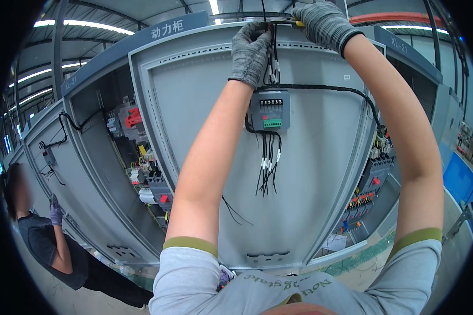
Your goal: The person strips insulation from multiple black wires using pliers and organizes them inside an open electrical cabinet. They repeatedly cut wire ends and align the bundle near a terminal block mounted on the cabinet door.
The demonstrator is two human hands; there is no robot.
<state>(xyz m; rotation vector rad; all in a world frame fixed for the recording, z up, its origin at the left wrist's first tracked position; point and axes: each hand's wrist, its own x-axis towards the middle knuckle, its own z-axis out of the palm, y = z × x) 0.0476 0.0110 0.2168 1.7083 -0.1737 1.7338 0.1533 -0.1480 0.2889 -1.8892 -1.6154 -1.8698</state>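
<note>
Both my hands, in grey knitted gloves, are raised at the top of a grey cabinet door (194, 131). My left hand (251, 55) is closed, its fingertips pinching black wires (275, 47) near the door's top edge. In my right hand (326, 25) is a slim hand tool (299, 23) with yellow on it; its dark end points left at the wires by my left fingers. The tool's exact kind is hidden by the glove. Below, white-marked wire ends hang over a grey meter module (270, 110) with a green terminal block (272, 123).
A wrapped black cable harness (326, 88) runs right across the door. More loose wires (268, 163) dangle under the module. Open cabinets with breakers (160, 189) (376, 173) flank the door. At the left, a person (52, 236) in dark clothes stands by another cabinet door.
</note>
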